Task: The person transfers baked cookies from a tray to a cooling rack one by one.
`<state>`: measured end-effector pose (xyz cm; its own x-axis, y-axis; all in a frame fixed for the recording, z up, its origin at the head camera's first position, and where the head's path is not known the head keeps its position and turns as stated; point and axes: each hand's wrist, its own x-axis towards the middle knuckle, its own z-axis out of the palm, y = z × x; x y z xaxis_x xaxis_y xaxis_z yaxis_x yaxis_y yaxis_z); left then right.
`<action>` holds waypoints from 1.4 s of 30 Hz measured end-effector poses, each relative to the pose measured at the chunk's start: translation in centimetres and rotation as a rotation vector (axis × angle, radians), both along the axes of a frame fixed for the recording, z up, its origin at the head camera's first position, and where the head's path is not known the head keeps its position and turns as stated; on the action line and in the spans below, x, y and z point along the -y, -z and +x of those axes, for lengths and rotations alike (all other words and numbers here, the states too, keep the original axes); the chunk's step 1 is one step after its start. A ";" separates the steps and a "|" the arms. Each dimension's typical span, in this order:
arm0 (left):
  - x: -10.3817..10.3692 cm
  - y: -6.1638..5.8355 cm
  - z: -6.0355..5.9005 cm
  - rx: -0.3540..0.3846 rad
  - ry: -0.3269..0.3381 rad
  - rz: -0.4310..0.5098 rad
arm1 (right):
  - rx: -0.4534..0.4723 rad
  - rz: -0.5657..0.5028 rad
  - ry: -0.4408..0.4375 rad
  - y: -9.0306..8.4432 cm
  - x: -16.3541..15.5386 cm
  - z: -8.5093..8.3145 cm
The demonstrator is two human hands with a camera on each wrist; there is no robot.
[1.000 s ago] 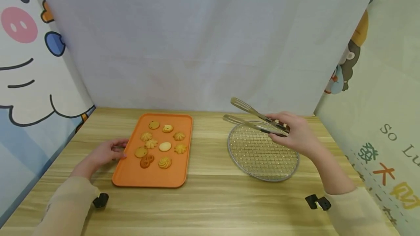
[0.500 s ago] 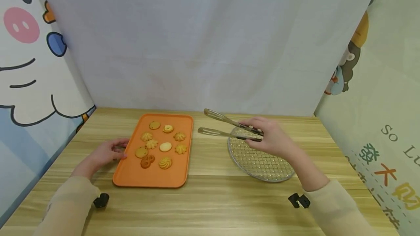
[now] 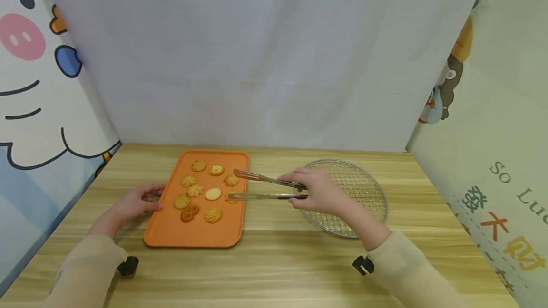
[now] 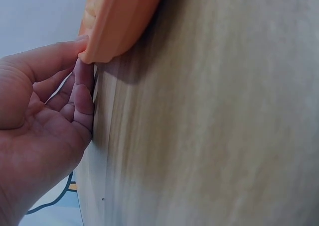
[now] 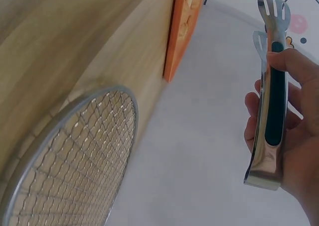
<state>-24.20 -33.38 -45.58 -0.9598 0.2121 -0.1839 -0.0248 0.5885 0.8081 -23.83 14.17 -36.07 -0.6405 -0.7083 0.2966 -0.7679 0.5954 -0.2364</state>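
My right hand (image 3: 318,193) grips a pair of metal tongs (image 5: 275,101) with dark green grip pads. In the head view the tongs' spread tips hang over the right side of an orange tray (image 3: 192,234), near a star-shaped cookie (image 3: 231,180) and partly covering another cookie below it. Several cookies lie on the tray, among them a pale oval cookie (image 3: 213,194), a brown pretzel-shaped cookie (image 3: 189,213) and a swirled cookie (image 3: 212,215). My left hand (image 3: 139,201) pinches the tray's left rim between thumb and fingers, clearly seen in the left wrist view.
A round wire mesh rack (image 3: 359,189) lies on the wooden table (image 3: 274,260) to the right, partly under my right hand and forearm. A pale curtain (image 3: 265,61) closes off the back. Printed panels stand at both sides.
The right hand has carried the tongs leftward from above the mesh rack to the tray's right side. The left hand has stayed at the tray's rim.
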 end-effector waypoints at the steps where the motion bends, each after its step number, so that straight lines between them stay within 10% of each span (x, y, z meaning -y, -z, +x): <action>1: 0.1 0.0 0.1 0.001 0.001 -0.001 | 0.005 0.009 -0.005 0.2 0.3 0.0; 42: -0.2 -0.1 0.2 0.026 -0.004 0.030 | 0.029 0.200 -0.016 5.8 7.2 -0.8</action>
